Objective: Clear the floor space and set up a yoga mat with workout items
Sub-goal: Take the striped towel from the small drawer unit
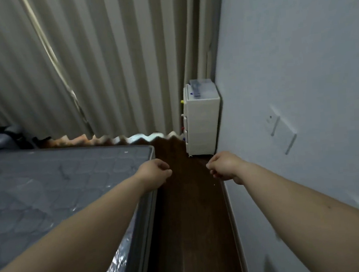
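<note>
A narrow strip of dark wooden floor [191,210] runs between a grey mattress [55,190] on the left and a white wall on the right. My left hand [154,170] hangs over the mattress's corner with fingers loosely curled and nothing in it. Over the floor near the wall, my right hand [222,166] is also loosely curled and holds nothing. No yoga mat or workout item is in view.
A small white drawer cabinet on castors [201,125] stands at the far end of the strip against the wall [299,82]. Beige curtains [103,66] hang behind it down to the floor. Dark items [11,133] lie at the mattress's far left.
</note>
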`<state>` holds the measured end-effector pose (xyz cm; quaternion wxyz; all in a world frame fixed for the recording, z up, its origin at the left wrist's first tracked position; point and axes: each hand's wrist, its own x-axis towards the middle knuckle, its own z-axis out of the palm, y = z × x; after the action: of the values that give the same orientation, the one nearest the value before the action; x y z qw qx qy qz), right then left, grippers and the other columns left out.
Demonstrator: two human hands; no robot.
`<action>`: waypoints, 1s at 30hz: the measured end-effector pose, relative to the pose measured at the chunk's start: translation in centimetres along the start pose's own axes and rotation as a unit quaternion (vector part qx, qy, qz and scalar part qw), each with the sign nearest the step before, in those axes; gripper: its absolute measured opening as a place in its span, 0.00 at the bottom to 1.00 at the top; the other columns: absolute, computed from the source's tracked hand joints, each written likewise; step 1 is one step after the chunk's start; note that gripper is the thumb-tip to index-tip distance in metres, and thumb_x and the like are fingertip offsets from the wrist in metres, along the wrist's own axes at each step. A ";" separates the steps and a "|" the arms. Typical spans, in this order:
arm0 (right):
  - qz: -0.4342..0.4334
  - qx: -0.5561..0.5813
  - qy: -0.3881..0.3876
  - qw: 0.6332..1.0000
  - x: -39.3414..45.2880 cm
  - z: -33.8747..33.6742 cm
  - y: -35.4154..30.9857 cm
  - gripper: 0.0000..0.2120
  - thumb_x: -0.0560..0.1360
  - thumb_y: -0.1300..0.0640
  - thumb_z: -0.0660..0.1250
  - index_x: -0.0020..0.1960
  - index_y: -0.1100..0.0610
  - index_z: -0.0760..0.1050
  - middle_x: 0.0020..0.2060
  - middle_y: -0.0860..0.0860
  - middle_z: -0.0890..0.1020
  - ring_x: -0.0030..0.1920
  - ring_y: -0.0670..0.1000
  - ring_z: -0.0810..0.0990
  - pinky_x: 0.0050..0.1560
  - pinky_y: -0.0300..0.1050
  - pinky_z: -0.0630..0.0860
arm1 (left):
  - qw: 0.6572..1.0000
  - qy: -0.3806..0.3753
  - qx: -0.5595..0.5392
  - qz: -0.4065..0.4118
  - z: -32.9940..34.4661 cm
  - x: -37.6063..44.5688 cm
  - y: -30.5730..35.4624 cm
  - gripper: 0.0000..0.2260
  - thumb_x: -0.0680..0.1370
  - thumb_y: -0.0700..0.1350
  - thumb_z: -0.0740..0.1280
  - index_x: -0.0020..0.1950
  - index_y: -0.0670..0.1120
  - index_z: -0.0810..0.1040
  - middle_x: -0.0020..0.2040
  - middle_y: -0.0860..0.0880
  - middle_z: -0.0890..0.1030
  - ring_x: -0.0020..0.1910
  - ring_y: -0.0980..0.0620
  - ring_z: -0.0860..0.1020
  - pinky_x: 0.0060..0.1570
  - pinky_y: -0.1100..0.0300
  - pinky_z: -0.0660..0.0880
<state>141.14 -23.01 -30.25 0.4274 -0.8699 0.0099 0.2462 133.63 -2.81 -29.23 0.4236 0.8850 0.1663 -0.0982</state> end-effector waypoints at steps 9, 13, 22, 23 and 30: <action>-0.025 -0.028 -0.015 0.999 20.2 -4.9 -10.2 0.06 0.78 0.59 0.64 0.42 0.56 0.75 0.36 0.53 0.78 0.37 0.50 0.76 0.41 0.43 0.74 | 1.000 -0.003 0.005 -0.015 -6.2 23.3 5.6 0.11 0.78 0.45 0.66 0.61 0.47 0.76 0.51 0.47 0.80 0.51 0.50 0.79 0.54 0.55 0.77; -0.010 -0.034 -0.014 0.999 32.5 -8.5 -12.7 0.08 0.78 0.59 0.63 0.41 0.56 0.73 0.37 0.55 0.77 0.37 0.52 0.75 0.38 0.43 0.72 | 0.999 -0.028 0.016 0.006 -6.6 34.7 9.7 0.12 0.78 0.46 0.66 0.62 0.49 0.75 0.51 0.48 0.79 0.49 0.52 0.78 0.51 0.59 0.77; -0.027 -0.062 -0.058 0.996 54.7 -12.8 -23.2 0.07 0.78 0.58 0.61 0.48 0.58 0.76 0.40 0.55 0.77 0.40 0.51 0.75 0.40 0.44 0.72 | 0.999 0.015 0.034 -0.019 -13.0 55.0 14.6 0.10 0.79 0.46 0.66 0.59 0.47 0.76 0.51 0.47 0.80 0.51 0.50 0.79 0.53 0.58 0.76; -0.031 -0.059 -0.064 0.996 56.9 -12.8 -24.4 0.07 0.78 0.57 0.61 0.49 0.58 0.76 0.40 0.55 0.78 0.39 0.51 0.75 0.38 0.43 0.72 | 0.999 0.011 0.024 -0.025 -13.6 57.4 14.7 0.10 0.79 0.47 0.65 0.59 0.48 0.76 0.51 0.48 0.80 0.50 0.51 0.79 0.52 0.58 0.76; -0.017 -0.061 -0.041 0.997 71.6 -13.7 -29.6 0.05 0.76 0.60 0.64 0.43 0.56 0.76 0.40 0.54 0.80 0.43 0.53 0.79 0.46 0.47 0.76 | 0.998 -0.038 0.043 -0.023 -16.8 76.7 15.9 0.13 0.78 0.46 0.66 0.61 0.45 0.77 0.56 0.45 0.80 0.56 0.47 0.78 0.59 0.53 0.75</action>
<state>216.59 -0.60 -32.61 0.3778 -0.8834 -0.0377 0.2746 211.15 17.21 -31.48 0.3892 0.8938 0.1660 -0.1485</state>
